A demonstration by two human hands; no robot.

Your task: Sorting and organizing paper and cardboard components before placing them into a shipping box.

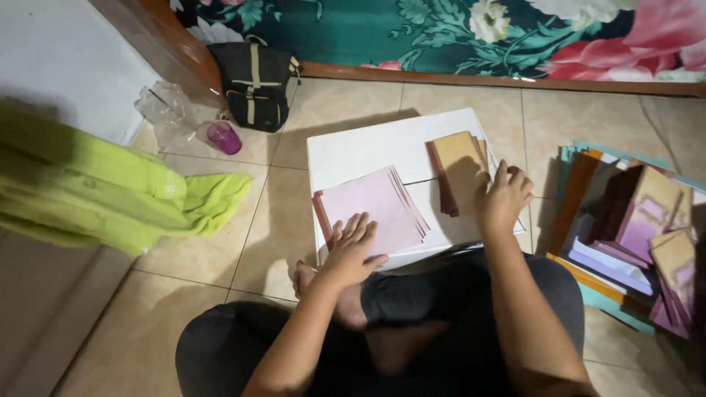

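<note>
The box [647, 235] at 3 o'clock runs off the right edge, and the cards heaped in it blur together in the dim light. The person's lap fills the 6 o'clock edge in shadow; a bare foot [304, 278] just shows under the tabletop [368, 143], a white board resting over the legs. The green cloth [110, 191] at 9 o'clock is cut by the left edge.

The left hand [351, 250] lies flat, fingers spread and released, palm down on the near edge of the pink stack [375, 206], which sits at the tabletop's 7 o'clock part. The right hand [504, 198] is bent at the knuckles, fingertips pressing the near right corner of the tan stack [460, 169] at the tabletop's 3 o'clock side; whether it pinches a card I cannot tell. The two stacks lie apart. A black bag [254, 84] and purple cup [224, 137] sit on the floor [346, 103] at 11 o'clock.
</note>
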